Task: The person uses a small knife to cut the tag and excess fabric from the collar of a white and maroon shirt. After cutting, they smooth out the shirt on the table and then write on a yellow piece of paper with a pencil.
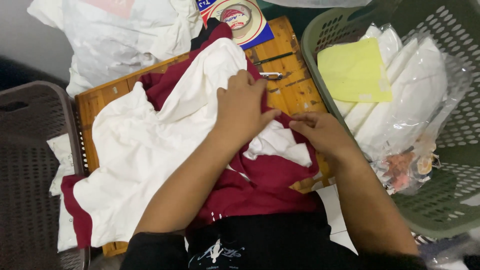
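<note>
Both hands press on a maroon-and-white cloth garment (165, 135) spread over the slatted wooden board (295, 90): left hand (242, 107) flat and open, right hand (322, 132) pinching a maroon fold. Right of the board, a green perforated plastic basket (450, 200) holds bagged white folded cloths (405, 95) and yellow paper (354, 70).

A small clothes-packing spot, likely a home workshop

We see a low wooden board (292, 87) used as a work table, a green laundry basket (450, 200) holding shirts packed in clear bags (400, 100), a roll of packing tape (236, 17), a grey basket (30, 175), and a white and maroon garment (150, 145) spread out.
</note>
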